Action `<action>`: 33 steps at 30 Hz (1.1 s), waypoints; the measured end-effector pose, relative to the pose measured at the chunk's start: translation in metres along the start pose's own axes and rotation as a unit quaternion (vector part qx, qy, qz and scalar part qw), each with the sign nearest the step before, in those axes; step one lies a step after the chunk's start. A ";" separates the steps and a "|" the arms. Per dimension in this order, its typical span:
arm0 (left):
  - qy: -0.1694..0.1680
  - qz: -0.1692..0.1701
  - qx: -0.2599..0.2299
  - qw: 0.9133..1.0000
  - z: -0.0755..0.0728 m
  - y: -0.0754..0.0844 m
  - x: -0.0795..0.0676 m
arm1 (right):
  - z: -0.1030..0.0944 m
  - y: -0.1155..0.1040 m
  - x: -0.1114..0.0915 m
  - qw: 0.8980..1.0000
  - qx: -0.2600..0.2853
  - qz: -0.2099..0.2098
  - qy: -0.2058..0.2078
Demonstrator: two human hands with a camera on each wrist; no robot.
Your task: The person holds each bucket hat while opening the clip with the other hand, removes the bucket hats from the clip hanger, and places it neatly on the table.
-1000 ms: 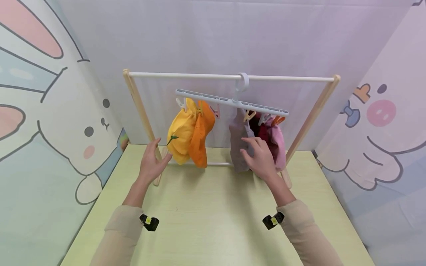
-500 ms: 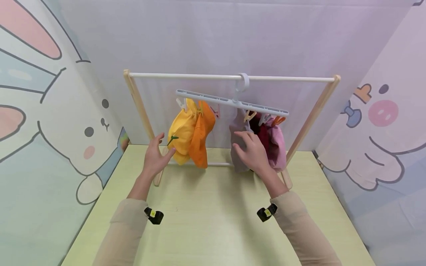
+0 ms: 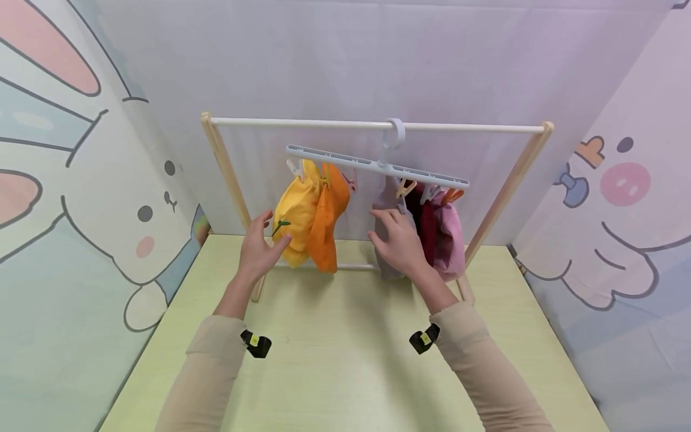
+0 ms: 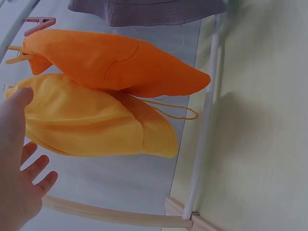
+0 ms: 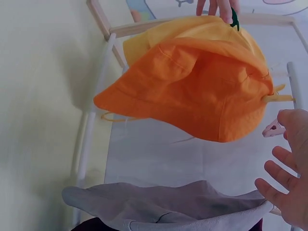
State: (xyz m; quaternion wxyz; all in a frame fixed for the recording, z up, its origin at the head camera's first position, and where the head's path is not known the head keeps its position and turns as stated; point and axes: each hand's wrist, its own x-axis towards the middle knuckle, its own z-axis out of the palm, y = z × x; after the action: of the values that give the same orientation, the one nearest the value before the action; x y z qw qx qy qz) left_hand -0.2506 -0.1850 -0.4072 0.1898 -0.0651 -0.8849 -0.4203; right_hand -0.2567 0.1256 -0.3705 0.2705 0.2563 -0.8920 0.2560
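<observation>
My left hand is raised beside a yellow hat, its fingers and thumb apart; the left wrist view shows no grip on the hat. Next to it hangs an orange hat. In front of a grey hat my right hand is held up with relaxed, spread fingers and nothing in them. Part of the grey hat is hidden behind that hand. A dark red cloth item and a pink one hang further right. All hang from clips on a tilted pale blue clip hanger.
The hanger hooks onto the white top bar of a small wooden-sided rack. A pink clip beside the orange hat holds nothing. The rack stands on a pale wooden table, before a white backdrop with cartoon side panels.
Both hands have moved inward and slightly up. The left has shifted right against the yellow hat's side in the view, the right leftward across the grey hat. The hanger and hats look unchanged.
</observation>
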 end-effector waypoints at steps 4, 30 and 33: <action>0.003 -0.002 -0.004 1.000 0.000 0.006 0.002 | 0.000 -0.001 0.002 1.000 -0.002 -0.002 -0.005; 0.050 -0.009 0.019 0.999 0.009 0.025 0.018 | 0.005 -0.025 0.022 1.000 0.003 -0.003 -0.027; 0.059 -0.008 0.021 0.998 0.010 0.025 0.017 | 0.008 -0.027 0.025 1.000 0.013 -0.015 -0.016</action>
State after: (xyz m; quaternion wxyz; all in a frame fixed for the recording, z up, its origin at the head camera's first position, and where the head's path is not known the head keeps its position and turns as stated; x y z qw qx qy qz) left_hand -0.2627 -0.1619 -0.3886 0.2400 -0.0288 -0.8811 -0.4065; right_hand -0.2611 0.0926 -0.3526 0.2572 0.2771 -0.8888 0.2592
